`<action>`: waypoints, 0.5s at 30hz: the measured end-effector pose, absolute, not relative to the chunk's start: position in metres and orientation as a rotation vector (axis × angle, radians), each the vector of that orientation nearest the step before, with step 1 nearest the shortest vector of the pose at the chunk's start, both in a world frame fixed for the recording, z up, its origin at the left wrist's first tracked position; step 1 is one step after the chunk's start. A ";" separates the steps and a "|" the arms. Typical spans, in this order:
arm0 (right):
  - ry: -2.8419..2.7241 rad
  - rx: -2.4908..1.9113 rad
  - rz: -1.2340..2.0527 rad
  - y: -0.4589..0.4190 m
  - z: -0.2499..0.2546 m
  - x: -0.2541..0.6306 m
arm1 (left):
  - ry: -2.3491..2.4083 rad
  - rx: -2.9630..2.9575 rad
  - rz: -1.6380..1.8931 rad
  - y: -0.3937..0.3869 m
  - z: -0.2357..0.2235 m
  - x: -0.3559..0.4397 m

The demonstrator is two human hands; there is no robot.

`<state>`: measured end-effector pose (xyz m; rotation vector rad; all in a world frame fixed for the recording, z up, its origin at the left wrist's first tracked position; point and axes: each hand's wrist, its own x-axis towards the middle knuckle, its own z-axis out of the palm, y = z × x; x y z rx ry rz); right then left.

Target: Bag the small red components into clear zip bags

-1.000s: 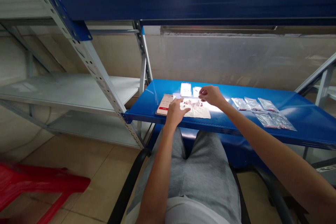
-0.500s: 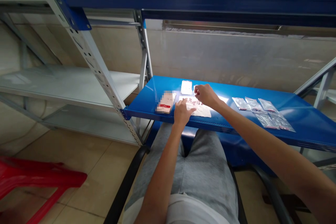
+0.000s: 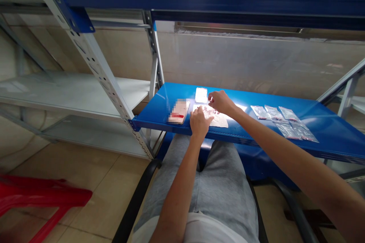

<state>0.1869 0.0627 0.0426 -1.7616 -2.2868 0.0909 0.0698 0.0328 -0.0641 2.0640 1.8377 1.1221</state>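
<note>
- A grey steel shelving rack (image 3: 105, 83) with blue beams stands around the seated person, and its lower grey shelves run off to the left.
- A blue steel shelf (image 3: 154, 115) crosses just in front of the person's lap and carries everything being handled.
- A red plastic chair (image 3: 37, 197) lies at the left on the tiled floor, well apart from the shelf.
- The person sits in a chair with a black armrest (image 3: 134, 201), wearing grey sweatpants (image 3: 216, 197).
- Both arms reach forward, the left fairly straight up from the lap and the right stretched in from the right side, bent slightly at the wrist.
- The left hand (image 3: 199, 123) is open, palm down, its fingers spread on the near edge of a white paper sheet (image 3: 216, 120); it grips nothing.
- The right hand (image 3: 221, 102) hangs above the sheet's far edge, with fingers curled and fingertips drawn together; whether they pinch something tiny cannot be told.
- Small reddish pieces (image 3: 209, 111) lie scattered on the sheet, between the hands.
- A phone (image 3: 179, 112), partly blurred, lies just left of the sheet.
- A white packet (image 3: 201, 95) lies beyond the sheet, near the far edge.
- Five small clear plastic bags (image 3: 273, 119) lie in two rows to the right, well apart from the hands.
</note>
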 end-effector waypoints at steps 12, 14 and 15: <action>-2.265 -1.690 0.158 0.062 0.039 0.189 | 1.924 2.020 1.117 0.032 -0.064 0.078; -2.249 -1.674 0.187 0.060 0.041 0.189 | 1.933 2.020 1.121 0.031 -0.064 0.079; -2.239 -1.670 0.201 0.059 0.042 0.190 | 1.938 2.020 1.121 0.031 -0.064 0.079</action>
